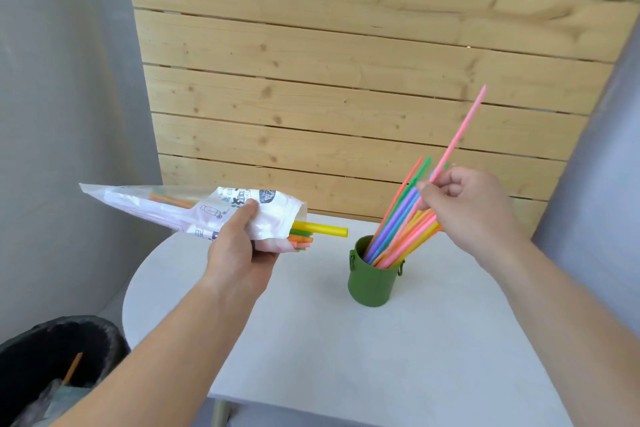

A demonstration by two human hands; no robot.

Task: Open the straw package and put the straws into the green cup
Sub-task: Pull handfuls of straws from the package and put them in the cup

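The crinkly white printed plastic straw package (194,210) is held up over the left edge of the round white table (311,340), gripped near its open end by the left hand (242,246), thumb on top. Yellow, orange and green straws (313,232) are seen poking out of the mouth toward the small green metal cup (372,282). A single long pink straw (460,130) is pinched in the right hand (464,208), just above the cup, tilted up and right. A colourful bunch of straws (401,222) is already leaned inside the cup. A black bin (104,333) is sat bottom left.
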